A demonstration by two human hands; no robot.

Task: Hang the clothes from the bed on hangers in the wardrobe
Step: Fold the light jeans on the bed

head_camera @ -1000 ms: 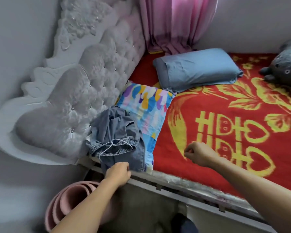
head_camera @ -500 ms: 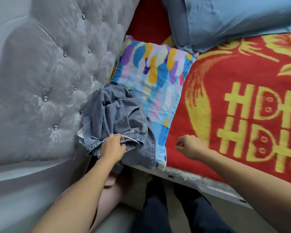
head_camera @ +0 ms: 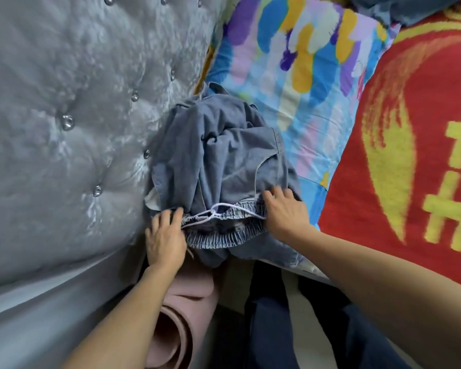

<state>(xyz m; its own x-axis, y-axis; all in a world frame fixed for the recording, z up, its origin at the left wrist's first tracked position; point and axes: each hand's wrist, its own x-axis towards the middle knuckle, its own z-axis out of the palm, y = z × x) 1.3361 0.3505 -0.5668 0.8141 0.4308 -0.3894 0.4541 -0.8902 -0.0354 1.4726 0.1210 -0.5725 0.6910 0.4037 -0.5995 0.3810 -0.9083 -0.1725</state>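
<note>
Right hand (head_camera: 285,213) now at waistband (head_camera: 224,234), grip unclear

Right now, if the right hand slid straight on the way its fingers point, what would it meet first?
Most likely the crumpled denim garment itself: the right hand touches its waistband, fingers pointing into the heap.

The person wears dark navy trousers (head_camera: 272,323), and both forearms (head_camera: 128,312) are bare.
</note>
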